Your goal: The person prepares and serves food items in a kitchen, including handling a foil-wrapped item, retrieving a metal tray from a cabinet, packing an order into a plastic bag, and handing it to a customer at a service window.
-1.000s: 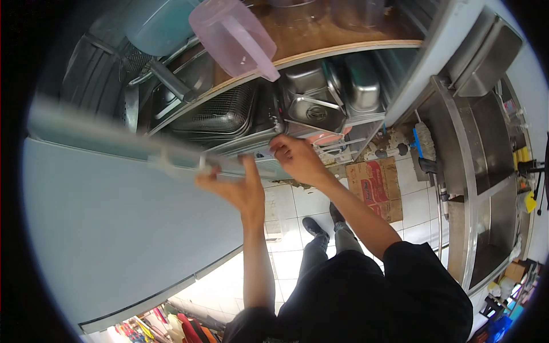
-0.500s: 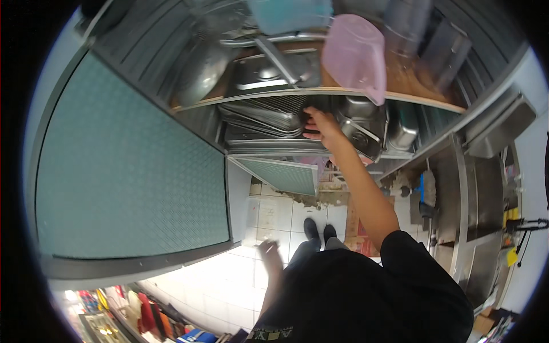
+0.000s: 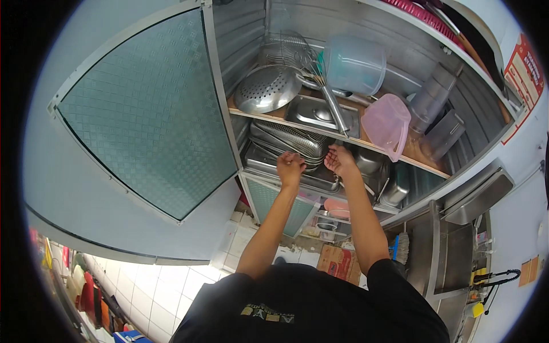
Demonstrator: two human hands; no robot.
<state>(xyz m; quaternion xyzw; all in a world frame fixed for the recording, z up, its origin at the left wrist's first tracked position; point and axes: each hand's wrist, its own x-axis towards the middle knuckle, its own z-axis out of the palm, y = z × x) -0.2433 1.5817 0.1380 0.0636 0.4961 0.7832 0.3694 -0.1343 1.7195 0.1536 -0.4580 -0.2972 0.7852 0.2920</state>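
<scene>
Both of my hands reach into the lower shelf of a cupboard. There, a stack of metal trays (image 3: 277, 132), the upper ones mesh-like or perforated, lies tilted over a wider metal tray (image 3: 263, 162). My left hand (image 3: 291, 167) is at the stack's front edge, fingers loosely bent and apart; contact cannot be made out. By the stack's right end is my right hand (image 3: 341, 160), its fingers half curled and nothing visible in them. Right of it stand metal containers (image 3: 370, 160), partly hidden by my hand and the shelf above.
On the upper shelf lie a colander (image 3: 267, 88), a whisk (image 3: 333, 108), a metal lid (image 3: 320, 113), a pink jug (image 3: 386, 123), a blue-tinted tub (image 3: 355, 66) and clear containers (image 3: 434, 97). A glazed cupboard door (image 3: 148, 114) stands open at left; a metal sink (image 3: 454, 257) is right.
My left hand has come up from beside my body to the tray stack. My right hand has stayed near the stack's right end, fingers now more curled. The view has shifted.
</scene>
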